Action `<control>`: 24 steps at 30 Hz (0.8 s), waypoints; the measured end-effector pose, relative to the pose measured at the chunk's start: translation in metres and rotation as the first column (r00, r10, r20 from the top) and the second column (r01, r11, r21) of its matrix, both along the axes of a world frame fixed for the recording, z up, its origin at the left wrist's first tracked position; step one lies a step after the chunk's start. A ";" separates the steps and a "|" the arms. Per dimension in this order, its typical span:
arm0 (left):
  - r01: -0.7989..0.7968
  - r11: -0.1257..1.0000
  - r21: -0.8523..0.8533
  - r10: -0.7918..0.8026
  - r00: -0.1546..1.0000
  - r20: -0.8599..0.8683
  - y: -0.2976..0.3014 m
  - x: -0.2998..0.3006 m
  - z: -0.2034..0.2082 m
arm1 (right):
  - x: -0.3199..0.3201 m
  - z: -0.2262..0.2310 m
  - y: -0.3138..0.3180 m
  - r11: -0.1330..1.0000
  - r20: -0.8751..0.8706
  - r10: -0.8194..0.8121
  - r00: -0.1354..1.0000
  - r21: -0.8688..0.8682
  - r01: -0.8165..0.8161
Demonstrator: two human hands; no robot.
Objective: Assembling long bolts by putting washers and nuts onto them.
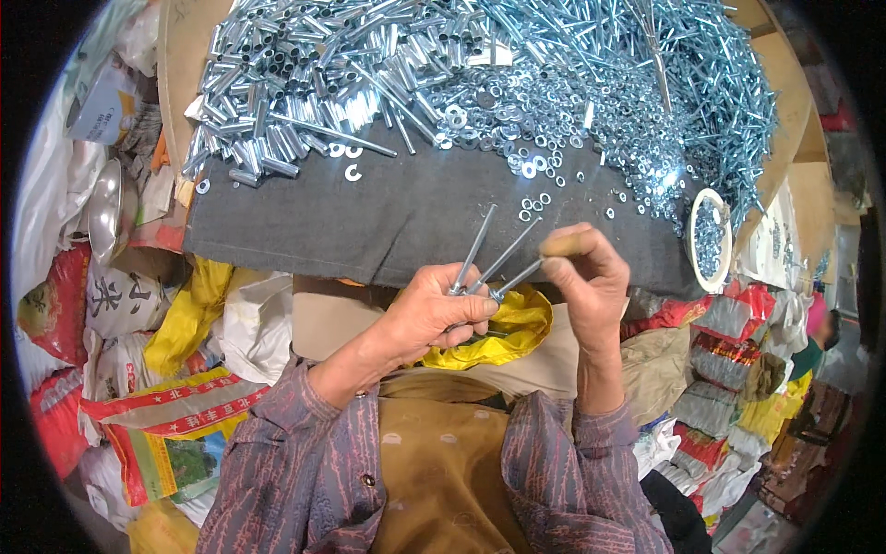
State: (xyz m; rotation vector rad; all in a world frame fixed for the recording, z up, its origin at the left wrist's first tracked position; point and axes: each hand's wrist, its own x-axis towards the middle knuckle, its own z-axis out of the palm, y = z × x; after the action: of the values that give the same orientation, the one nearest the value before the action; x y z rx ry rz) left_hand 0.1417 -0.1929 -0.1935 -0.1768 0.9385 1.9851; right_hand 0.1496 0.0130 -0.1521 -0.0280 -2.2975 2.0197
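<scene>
My left hand (425,309) is closed around three long, thin metal bolts (477,244), which fan out upward from between its fingers. Small ring-like pieces sit around their lower parts, beside my fingers. My right hand (598,282) pinches the upper end of the rightmost bolt (520,277) between thumb and index finger. A tan cover wraps that index finger. Both hands are in front of the dark cloth (305,217) on the table, above an open yellow bag (524,334). A few loose washers (530,209) lie on the cloth just beyond the bolts.
Heaped across the table are metal sleeves (268,102), washers and nuts (517,125), and thin bolts (720,102). A white oval bowl (694,242) of small parts stands at the cloth's right edge. Filled bags (729,355) crowd the right; sacks (166,406) and a metal basin (107,210) are left.
</scene>
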 end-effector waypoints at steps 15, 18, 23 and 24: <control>0.100 0.992 0.077 -0.094 0.993 -0.073 -0.017 -0.008 0.000 | 0.004 0.024 0.001 0.935 0.089 0.085 0.992 -0.352 -0.049; 0.079 0.995 0.066 -0.078 0.997 -0.013 -0.009 -0.006 0.003 | 0.005 0.019 -0.008 0.987 0.161 0.085 0.983 -0.149 -0.061; -0.091 0.996 0.004 0.091 0.993 -0.081 -0.004 -0.002 0.002 | 0.008 0.002 0.008 0.978 0.274 0.114 0.955 0.141 -0.157; -0.092 0.996 -0.001 0.092 0.993 -0.078 -0.005 -0.002 0.001 | 0.007 0.003 0.003 0.978 0.277 0.116 0.954 0.136 -0.158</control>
State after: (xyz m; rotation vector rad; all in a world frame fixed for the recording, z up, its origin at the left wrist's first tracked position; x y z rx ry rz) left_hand 0.1398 -0.1974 -0.1926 -0.1480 1.0003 2.0875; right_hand 0.1563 0.0158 -0.1494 -0.1439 -2.6897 1.9982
